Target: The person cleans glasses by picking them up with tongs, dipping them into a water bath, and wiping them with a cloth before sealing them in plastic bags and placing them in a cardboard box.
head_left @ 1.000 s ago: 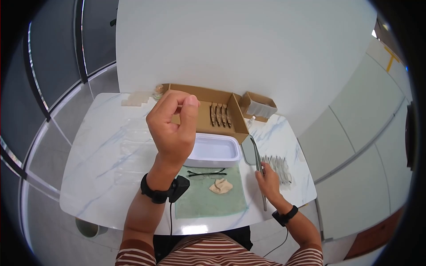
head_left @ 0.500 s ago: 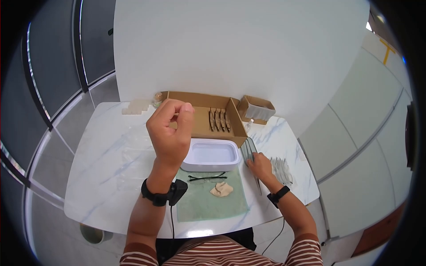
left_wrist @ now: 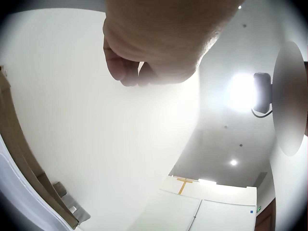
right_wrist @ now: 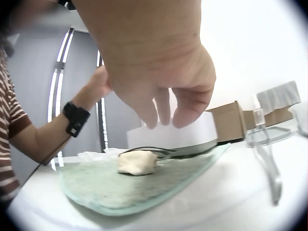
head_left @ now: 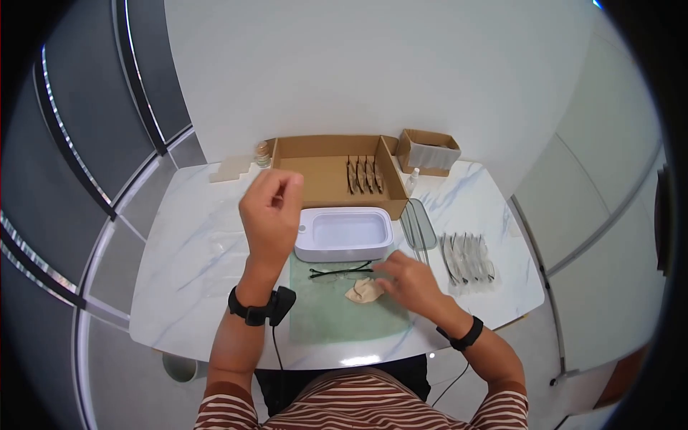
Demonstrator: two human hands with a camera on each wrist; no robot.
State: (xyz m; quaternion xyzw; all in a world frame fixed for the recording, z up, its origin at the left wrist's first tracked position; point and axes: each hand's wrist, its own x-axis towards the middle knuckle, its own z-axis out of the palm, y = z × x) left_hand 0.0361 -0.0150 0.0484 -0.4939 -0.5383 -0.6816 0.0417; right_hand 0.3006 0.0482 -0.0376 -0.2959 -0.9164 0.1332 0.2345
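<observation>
My right hand [head_left: 412,283] hovers over the right side of the green mat [head_left: 344,322], fingers extended downward and nothing between them. Just below it in the right wrist view lies a crumpled beige cloth [right_wrist: 137,162]. Dark-framed glasses [head_left: 338,271] rest on the mat beyond the cloth [head_left: 363,291], close to the fingertips. My left hand [head_left: 269,215] is raised with its fingers curled toward the thumb, and no object shows in it. Long metal tweezers [head_left: 421,247] lie to the right of the mat, partly over a greyish see-through lid [head_left: 424,223].
A white basin-shaped device [head_left: 344,254] stands behind the mat. Behind it, a cardboard box [head_left: 308,168] holds several glasses [head_left: 365,175]. Bagged glasses [head_left: 469,261] lie at right, near a small carton [head_left: 430,154] and spray bottle [head_left: 412,180]. A jar [head_left: 262,154] stands back left.
My right hand has put the tweezers down beside the lid, let go of them and moved left over the mat. The left hand stays raised; the head view has shifted somewhat.
</observation>
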